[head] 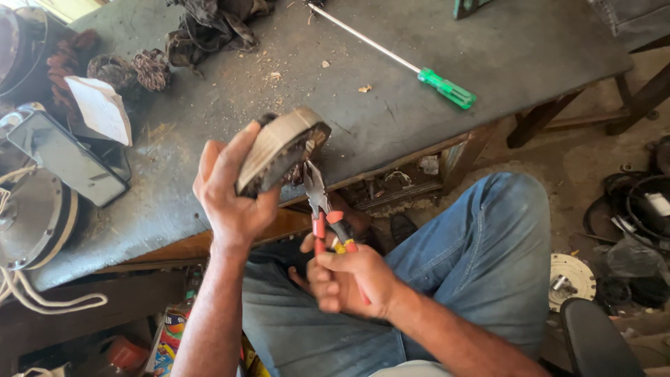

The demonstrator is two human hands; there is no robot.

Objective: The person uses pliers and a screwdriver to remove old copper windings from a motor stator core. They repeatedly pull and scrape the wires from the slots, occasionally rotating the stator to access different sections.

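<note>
My left hand (234, 192) grips a round, ribbed metal motor core (279, 148), tilted on edge above the front of the workbench. My right hand (349, 276) holds red-handled pliers (322, 209) by the handles. The pliers' jaws point up and touch the lower rim of the core, next to my left thumb. Both hands hover over my lap in blue jeans.
The grey workbench (391, 119) carries a green-handled screwdriver (408, 64), copper wire coils (132, 68), a rag pile (209, 24) and a paper tag (103, 108). A motor housing with white cord (31, 216) sits at the left. Round parts (572, 279) and a fan ring (645, 206) lie on the floor at right.
</note>
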